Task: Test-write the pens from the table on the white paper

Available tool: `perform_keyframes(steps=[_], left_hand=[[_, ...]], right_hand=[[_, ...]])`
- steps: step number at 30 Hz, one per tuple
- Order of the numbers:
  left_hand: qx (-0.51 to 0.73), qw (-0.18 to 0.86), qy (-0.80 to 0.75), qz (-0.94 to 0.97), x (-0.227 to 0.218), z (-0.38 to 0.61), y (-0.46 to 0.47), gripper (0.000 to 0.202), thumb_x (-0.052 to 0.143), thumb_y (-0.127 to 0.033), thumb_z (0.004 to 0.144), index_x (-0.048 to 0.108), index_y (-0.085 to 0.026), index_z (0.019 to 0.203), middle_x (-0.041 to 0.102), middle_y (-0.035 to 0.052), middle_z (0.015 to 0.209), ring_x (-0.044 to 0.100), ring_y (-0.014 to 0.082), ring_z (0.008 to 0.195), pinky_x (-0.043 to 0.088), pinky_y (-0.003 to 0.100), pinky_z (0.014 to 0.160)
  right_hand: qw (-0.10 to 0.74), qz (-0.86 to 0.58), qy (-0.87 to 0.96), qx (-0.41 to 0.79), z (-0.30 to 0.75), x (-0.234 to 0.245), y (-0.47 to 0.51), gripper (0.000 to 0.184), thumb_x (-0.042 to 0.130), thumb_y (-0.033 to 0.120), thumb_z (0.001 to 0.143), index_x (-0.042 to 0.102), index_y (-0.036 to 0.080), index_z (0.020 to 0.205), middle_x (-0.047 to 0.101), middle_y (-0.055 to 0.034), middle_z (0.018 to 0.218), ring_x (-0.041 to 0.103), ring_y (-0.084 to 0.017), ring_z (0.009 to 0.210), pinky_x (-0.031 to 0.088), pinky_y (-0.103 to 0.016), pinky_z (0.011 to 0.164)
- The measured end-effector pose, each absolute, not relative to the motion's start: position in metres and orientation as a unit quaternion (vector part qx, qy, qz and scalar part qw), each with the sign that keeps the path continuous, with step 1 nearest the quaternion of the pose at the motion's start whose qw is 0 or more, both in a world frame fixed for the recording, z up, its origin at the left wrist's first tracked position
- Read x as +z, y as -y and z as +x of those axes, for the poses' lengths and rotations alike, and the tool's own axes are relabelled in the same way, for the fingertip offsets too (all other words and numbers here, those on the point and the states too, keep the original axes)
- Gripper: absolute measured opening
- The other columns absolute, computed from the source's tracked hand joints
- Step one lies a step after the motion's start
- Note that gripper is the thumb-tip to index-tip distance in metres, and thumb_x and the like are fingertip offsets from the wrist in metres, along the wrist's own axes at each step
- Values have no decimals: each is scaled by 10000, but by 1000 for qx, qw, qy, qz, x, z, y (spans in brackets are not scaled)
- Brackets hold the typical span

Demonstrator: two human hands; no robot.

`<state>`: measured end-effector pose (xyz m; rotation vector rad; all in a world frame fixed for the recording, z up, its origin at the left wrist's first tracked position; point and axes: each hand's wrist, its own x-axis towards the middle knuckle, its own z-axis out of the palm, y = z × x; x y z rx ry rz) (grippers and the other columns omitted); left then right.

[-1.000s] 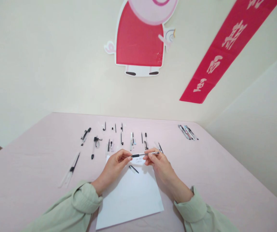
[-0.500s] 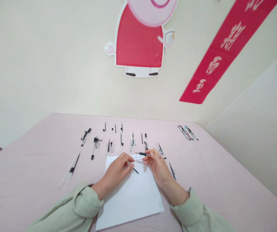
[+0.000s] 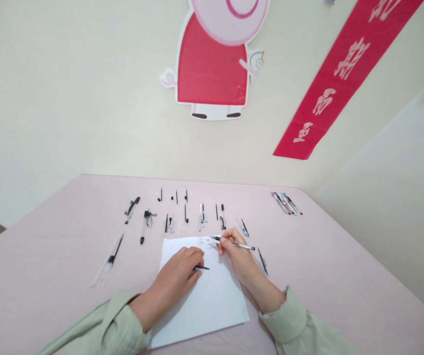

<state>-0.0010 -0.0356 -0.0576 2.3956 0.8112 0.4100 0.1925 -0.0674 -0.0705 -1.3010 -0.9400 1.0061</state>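
Note:
My right hand (image 3: 233, 252) is closed in a writing grip on a black-gripped pen (image 3: 234, 242), whose tip rests on the top edge of a white sheet of paper (image 3: 204, 301) beside some small scribbles. My left hand (image 3: 177, 276) lies on the sheet with its fingers curled over a small black pen part (image 3: 201, 268), whose end sticks out to the right.
Several pens and loose pen parts (image 3: 182, 214) lie in rows on the pink table (image 3: 49, 256) beyond the paper. A bundle of pens (image 3: 286, 203) sits at the far right. A clear pen barrel (image 3: 109, 259) lies at the left, another pen (image 3: 263, 261) by my right wrist.
Both hands held the pen in the air; the left has let go and dropped onto the sheet. The right turned the pen and brought its tip down to the paper.

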Motion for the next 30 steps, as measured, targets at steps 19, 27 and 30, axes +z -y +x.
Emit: perform_keyframes(steps=[19,27,30], left_hand=[[150,241,-324,903,-62,-12,48,171,564,-60,813,572,-210,895,608,36,1289,545,247,1069,473,412,918],[160,252,-329,896,-64,-12,47,162,566,-72,819,577,-218,888,616,21,1266,548,239,1060,474,405,917],[159,252,-327,897,-63,-12,47,163,568,-71,818,577,-216,891,615,23,1269,547,241,1057,477,405,908]], right_hand=[[459,-654,531,281,162,-72,54,95,551,283,796,477,224,791,451,68,616,443,-126,539,359,-241,528],[453,-659,544,254,160,-69,56,122,514,299,838,475,226,749,485,53,628,481,-137,572,374,-244,558],[449,-655,553,254,159,-69,56,139,501,297,849,472,226,733,480,54,620,480,-137,568,370,-245,560]])
